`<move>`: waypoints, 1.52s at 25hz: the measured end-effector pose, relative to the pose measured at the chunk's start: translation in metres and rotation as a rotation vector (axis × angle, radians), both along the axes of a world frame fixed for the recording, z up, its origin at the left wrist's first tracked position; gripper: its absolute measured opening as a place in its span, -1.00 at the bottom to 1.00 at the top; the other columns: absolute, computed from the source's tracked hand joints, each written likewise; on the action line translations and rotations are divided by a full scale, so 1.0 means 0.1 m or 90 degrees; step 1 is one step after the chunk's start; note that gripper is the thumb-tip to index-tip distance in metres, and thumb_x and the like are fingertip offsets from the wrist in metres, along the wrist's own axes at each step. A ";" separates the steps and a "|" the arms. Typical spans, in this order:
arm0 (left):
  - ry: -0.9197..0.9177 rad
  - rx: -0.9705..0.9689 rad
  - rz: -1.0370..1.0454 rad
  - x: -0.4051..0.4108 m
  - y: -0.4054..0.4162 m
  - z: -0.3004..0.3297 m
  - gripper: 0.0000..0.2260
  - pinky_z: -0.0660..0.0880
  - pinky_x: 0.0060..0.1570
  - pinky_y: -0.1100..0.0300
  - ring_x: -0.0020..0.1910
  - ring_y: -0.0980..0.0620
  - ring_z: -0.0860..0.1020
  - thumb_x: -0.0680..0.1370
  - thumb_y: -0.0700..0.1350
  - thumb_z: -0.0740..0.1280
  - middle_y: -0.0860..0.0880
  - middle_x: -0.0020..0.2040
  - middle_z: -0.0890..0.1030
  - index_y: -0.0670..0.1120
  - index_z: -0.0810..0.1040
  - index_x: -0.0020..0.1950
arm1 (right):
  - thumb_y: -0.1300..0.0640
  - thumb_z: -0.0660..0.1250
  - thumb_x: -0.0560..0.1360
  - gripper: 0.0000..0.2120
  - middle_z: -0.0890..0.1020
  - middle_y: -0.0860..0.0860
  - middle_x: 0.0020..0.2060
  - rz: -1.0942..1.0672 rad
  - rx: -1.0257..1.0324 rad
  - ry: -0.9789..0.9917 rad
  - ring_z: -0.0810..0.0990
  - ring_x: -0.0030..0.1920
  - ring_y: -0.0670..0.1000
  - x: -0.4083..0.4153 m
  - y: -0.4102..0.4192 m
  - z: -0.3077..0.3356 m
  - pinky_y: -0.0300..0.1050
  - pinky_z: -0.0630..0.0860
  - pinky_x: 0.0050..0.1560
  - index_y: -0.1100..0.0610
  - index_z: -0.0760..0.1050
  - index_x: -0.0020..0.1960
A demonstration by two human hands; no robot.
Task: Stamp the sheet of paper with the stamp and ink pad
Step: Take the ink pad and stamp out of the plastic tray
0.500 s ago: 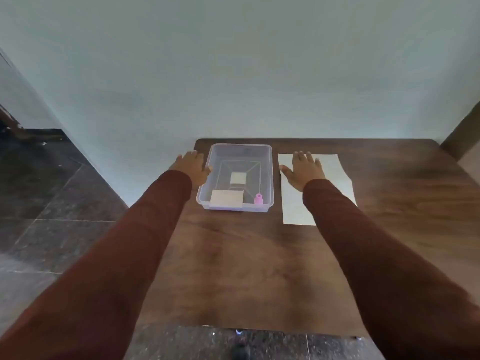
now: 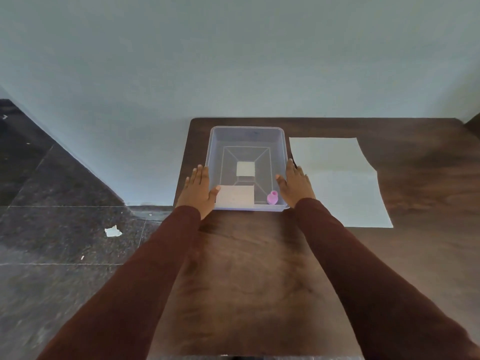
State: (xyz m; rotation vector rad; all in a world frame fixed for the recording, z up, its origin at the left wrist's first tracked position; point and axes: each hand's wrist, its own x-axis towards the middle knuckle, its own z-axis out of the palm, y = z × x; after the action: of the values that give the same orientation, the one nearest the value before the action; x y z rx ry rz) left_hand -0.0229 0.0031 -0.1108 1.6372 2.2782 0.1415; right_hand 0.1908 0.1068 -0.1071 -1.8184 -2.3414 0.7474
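A clear plastic bin (image 2: 246,131) stands on the dark wooden table (image 2: 246,268). Inside it, a small pink stamp (image 2: 272,198) sits at the near right corner, a flat pale rectangular pad (image 2: 235,200) lies at the near left, and a small pale square (image 2: 245,168) rests mid-floor. A white sheet of paper (image 2: 337,183) lies flat to the right of the bin. My left hand (image 2: 198,189) lies with straight fingers against the bin's left wall. My right hand (image 2: 296,185) lies with straight fingers against its right wall, at the paper's left edge.
The table's left edge runs close beside the bin, with dark tiled floor below and a scrap of paper (image 2: 113,231) on it. A pale wall rises right behind the table. Bare wood stretches between the bin and me.
Both hands have drawn back toward me along the bin's sides. My right hand has come off the paper to the bin's right wall.
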 end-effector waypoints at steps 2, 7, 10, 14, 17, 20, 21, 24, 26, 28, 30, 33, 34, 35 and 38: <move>-0.003 0.003 -0.010 -0.01 -0.01 -0.01 -0.44 -0.12 0.55 0.05 0.57 -0.06 -0.11 0.64 0.03 -0.02 -0.13 0.59 -0.11 -0.18 -0.14 0.55 | 0.01 -0.02 0.62 -0.43 0.10 0.13 0.54 -0.004 -0.003 0.009 0.05 0.54 0.14 0.02 -0.04 -0.03 0.09 0.04 0.54 0.21 -0.10 0.53; 0.083 0.013 -0.033 -0.01 -0.01 0.08 -0.39 -0.17 0.55 -0.01 0.57 -0.09 -0.14 0.63 0.08 0.00 -0.15 0.58 -0.11 -0.18 -0.15 0.55 | -0.09 0.00 0.60 -0.37 0.01 0.12 0.55 0.014 0.029 -0.021 -0.05 0.55 0.14 0.04 -0.04 0.12 0.06 -0.09 0.54 0.20 -0.10 0.53; 0.171 0.031 -0.112 0.08 0.14 0.26 -0.37 -0.15 0.54 -0.01 0.57 -0.11 -0.11 0.61 0.11 0.05 -0.15 0.58 -0.08 -0.17 -0.09 0.55 | -0.04 0.14 0.58 -0.42 0.15 0.15 0.52 0.071 0.077 0.017 0.08 0.53 0.16 -0.03 0.00 0.36 0.01 0.03 0.53 0.20 0.12 0.49; 0.077 -0.072 -0.183 0.30 0.43 0.36 -0.49 0.09 0.51 0.05 0.54 -0.13 0.10 0.60 -0.13 0.18 -0.19 0.54 0.16 -0.22 0.12 0.50 | 0.14 0.30 0.51 -0.58 0.46 0.18 0.32 0.216 -0.012 -0.058 0.42 0.33 0.16 -0.22 -0.07 0.53 -0.06 0.31 0.37 0.23 0.40 0.33; 0.078 -0.138 -0.206 0.36 0.53 0.27 -0.45 0.09 0.52 0.05 0.54 -0.12 0.10 0.57 -0.11 0.24 -0.18 0.53 0.18 -0.22 0.13 0.50 | 0.27 0.30 0.47 -0.67 0.55 0.22 0.21 0.281 -0.036 -0.151 0.52 0.22 0.19 -0.30 -0.15 0.45 -0.07 0.43 0.24 0.29 0.47 0.22; 0.111 -0.166 -0.213 0.36 0.56 0.23 -0.40 0.09 0.52 0.04 0.54 -0.13 0.12 0.55 -0.03 0.28 -0.18 0.53 0.19 -0.22 0.15 0.50 | 0.33 0.25 0.48 -0.68 0.57 0.24 0.20 0.281 -0.039 -0.178 0.53 0.22 0.21 -0.29 -0.16 0.39 -0.04 0.45 0.23 0.31 0.48 0.23; 0.111 -0.176 -0.212 0.36 0.57 0.22 -0.39 0.10 0.51 0.03 0.53 -0.13 0.13 0.54 -0.01 0.30 -0.18 0.53 0.20 -0.22 0.17 0.49 | 0.34 0.23 0.49 -0.68 0.57 0.24 0.20 0.277 -0.043 -0.182 0.53 0.22 0.21 -0.28 -0.16 0.39 -0.03 0.45 0.24 0.31 0.48 0.24; 0.098 -0.197 -0.210 0.40 0.56 0.19 -0.42 0.24 0.45 0.02 0.45 -0.16 0.29 0.50 0.01 0.36 -0.20 0.44 0.35 -0.21 0.29 0.42 | 0.35 0.20 0.52 -0.69 0.56 0.25 0.21 0.273 -0.045 -0.188 0.53 0.22 0.22 -0.27 -0.16 0.38 -0.03 0.43 0.27 0.30 0.48 0.25; 0.087 -0.194 -0.206 0.41 0.55 0.18 -0.49 0.34 0.37 0.03 0.36 -0.16 0.40 0.49 -0.02 0.37 -0.20 0.36 0.45 -0.21 0.38 0.36 | 0.36 0.20 0.52 -0.70 0.57 0.26 0.20 0.267 -0.042 -0.182 0.54 0.22 0.22 -0.28 -0.17 0.37 -0.03 0.43 0.28 0.31 0.49 0.24; 0.079 -0.191 -0.201 0.43 0.55 0.19 -0.54 0.39 0.32 0.04 0.29 -0.17 0.47 0.49 -0.04 0.37 -0.20 0.31 0.50 -0.22 0.43 0.33 | 0.37 0.19 0.53 -0.72 0.58 0.28 0.18 0.260 -0.035 -0.178 0.55 0.20 0.23 -0.29 -0.19 0.37 -0.03 0.44 0.27 0.33 0.49 0.21; 0.078 -0.185 -0.191 0.44 0.54 0.20 -0.55 0.41 0.30 0.04 0.26 -0.18 0.50 0.49 -0.06 0.39 -0.20 0.29 0.52 -0.22 0.45 0.32 | 0.38 0.18 0.53 -0.74 0.58 0.29 0.16 0.255 -0.027 -0.173 0.55 0.19 0.24 -0.29 -0.21 0.37 -0.03 0.45 0.26 0.35 0.49 0.19; 0.081 -0.181 -0.180 0.46 0.54 0.25 -0.54 0.42 0.29 0.03 0.25 -0.19 0.51 0.47 -0.08 0.41 -0.21 0.29 0.52 -0.23 0.47 0.31 | 0.37 0.19 0.53 -0.75 0.58 0.29 0.15 0.255 -0.022 -0.171 0.55 0.18 0.24 -0.28 -0.23 0.37 -0.02 0.45 0.25 0.36 0.50 0.17; 0.081 -0.182 -0.180 0.47 0.55 0.26 -0.53 0.42 0.28 0.04 0.24 -0.20 0.51 0.46 -0.08 0.42 -0.21 0.29 0.51 -0.23 0.46 0.31 | 0.36 0.19 0.53 -0.76 0.58 0.29 0.15 0.254 -0.023 -0.170 0.55 0.18 0.24 -0.28 -0.23 0.37 -0.02 0.45 0.25 0.36 0.50 0.17; 0.079 -0.183 -0.178 0.47 0.55 0.28 -0.53 0.42 0.28 0.04 0.24 -0.19 0.51 0.46 -0.08 0.43 -0.21 0.28 0.51 -0.23 0.46 0.31 | 0.35 0.20 0.54 -0.76 0.58 0.29 0.16 0.252 -0.022 -0.169 0.55 0.18 0.25 -0.28 -0.24 0.38 -0.01 0.45 0.26 0.36 0.50 0.17; 0.053 -0.175 -0.155 0.46 0.57 0.28 -0.58 0.41 0.28 0.05 0.25 -0.17 0.50 0.48 -0.10 0.40 -0.20 0.28 0.53 -0.21 0.46 0.30 | 0.32 0.19 0.55 -0.75 0.58 0.28 0.17 0.254 -0.020 -0.169 0.55 0.19 0.23 -0.28 -0.26 0.38 -0.02 0.43 0.29 0.35 0.49 0.19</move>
State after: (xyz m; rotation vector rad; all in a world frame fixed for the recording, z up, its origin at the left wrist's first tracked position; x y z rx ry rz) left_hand 0.0227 0.0603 -0.0824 1.7792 2.0247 -0.2894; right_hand 0.1631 0.0810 -0.0687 -1.5594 -2.9312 0.6092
